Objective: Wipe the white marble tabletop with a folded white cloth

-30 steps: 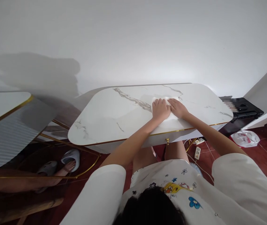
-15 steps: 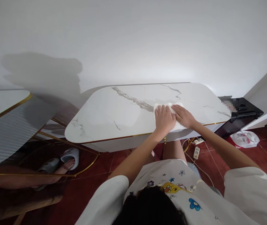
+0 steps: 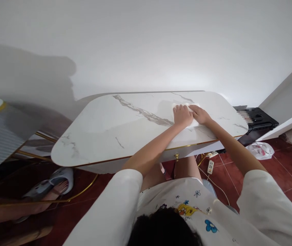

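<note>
A folded white cloth [image 3: 192, 123] lies on the white marble-patterned tabletop [image 3: 102, 136], right of its middle. My left hand [image 3: 183, 116] presses down on it, fingers bent over the cloth and closed on it. Beside it, my right hand [image 3: 200, 114] bears on the cloth's right part, its fingers together and reaching toward the left hand. The two hands touch or nearly touch. Parts of the cloth are hidden under both palms.
A white wall [image 3: 141, 44] stands behind the table. A ribbed cabinet [image 3: 10, 136] is at the left, above another person's slippered foot [image 3: 62, 182]. At the right are a black case [image 3: 261, 119], a plastic bag [image 3: 260, 150] and a power strip [image 3: 210, 167] with cords.
Both hands and the cloth have slid away from me toward the table's back edge. My view has shifted slightly, so the surroundings appear further left.
</note>
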`<state>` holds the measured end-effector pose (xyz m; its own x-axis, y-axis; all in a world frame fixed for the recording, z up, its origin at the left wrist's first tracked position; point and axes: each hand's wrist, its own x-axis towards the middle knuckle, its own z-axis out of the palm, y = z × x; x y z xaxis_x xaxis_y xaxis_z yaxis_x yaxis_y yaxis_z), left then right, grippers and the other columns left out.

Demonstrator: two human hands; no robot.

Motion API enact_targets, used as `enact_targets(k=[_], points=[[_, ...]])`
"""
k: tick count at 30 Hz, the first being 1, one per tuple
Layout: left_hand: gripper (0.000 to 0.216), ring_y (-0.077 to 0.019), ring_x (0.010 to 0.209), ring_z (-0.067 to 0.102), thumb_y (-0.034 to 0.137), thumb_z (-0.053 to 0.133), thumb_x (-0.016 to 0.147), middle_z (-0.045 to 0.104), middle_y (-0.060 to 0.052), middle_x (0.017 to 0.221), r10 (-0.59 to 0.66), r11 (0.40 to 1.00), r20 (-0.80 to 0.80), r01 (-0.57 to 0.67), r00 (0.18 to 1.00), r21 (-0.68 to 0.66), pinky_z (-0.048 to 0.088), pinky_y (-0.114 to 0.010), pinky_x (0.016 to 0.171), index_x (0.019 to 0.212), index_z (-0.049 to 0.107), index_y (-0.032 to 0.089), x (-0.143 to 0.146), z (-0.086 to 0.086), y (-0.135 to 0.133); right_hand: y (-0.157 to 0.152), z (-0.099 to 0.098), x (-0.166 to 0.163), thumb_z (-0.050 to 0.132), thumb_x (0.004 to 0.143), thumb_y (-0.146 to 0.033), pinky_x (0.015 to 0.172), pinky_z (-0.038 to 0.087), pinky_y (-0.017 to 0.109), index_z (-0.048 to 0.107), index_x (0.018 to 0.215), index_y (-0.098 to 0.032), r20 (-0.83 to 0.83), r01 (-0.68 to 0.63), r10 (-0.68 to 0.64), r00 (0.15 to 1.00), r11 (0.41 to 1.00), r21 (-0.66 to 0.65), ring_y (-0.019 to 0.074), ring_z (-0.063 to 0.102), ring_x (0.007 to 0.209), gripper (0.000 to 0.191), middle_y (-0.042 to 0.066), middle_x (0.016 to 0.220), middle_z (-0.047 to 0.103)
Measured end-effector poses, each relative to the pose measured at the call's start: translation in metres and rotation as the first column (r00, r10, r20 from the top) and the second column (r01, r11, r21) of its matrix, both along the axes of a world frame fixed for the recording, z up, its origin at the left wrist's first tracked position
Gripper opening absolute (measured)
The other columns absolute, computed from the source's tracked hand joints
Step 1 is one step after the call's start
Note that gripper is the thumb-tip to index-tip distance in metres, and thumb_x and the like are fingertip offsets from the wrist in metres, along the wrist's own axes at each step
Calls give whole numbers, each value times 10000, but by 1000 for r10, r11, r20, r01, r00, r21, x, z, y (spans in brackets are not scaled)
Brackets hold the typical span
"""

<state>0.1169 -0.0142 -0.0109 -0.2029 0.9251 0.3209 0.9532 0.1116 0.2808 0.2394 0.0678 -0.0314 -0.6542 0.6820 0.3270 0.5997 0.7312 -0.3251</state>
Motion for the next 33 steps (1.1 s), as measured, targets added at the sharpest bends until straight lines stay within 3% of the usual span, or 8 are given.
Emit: enact_targets(k=[8, 21, 33], points=[[315, -308, 1236, 456, 262, 371, 916, 594, -157, 1234, 8, 999, 40, -9, 999, 31, 296, -438, 1063, 1109, 587, 139, -27, -3, 43, 40, 3, -29, 256, 957, -414, 1144, 367, 398, 543, 1370, -152, 16, 27, -27, 1000, 1000, 6, 242, 454, 1357, 567, 69, 1440, 532], [332, -289, 1205, 475, 270, 358, 906, 606, -137, 1226, 43, 999, 36, -44, 998, 20, 327, -423, 1047, 1115, 594, 165, -68, 0, 89, 89, 4, -72, 310, 920, -296, 1163, 331, 375, 526, 1385, -138, 36, 11, -11, 999, 1000, 3, 213, 428, 1379, 536, 65, 1460, 512], [359, -315, 1202, 479, 251, 331, 899, 607, -160, 1215, 84, 996, 38, -85, 996, 32, 329, -454, 1048, 1119, 593, 144, -82, -1, 128, 129, 8, -92, 276, 953, -386, 1150, 360, 412, 533, 1383, -204, 14, -42, 42, 999, 999, -7, 232, 430, 1379, 534, 11, 1451, 522]])
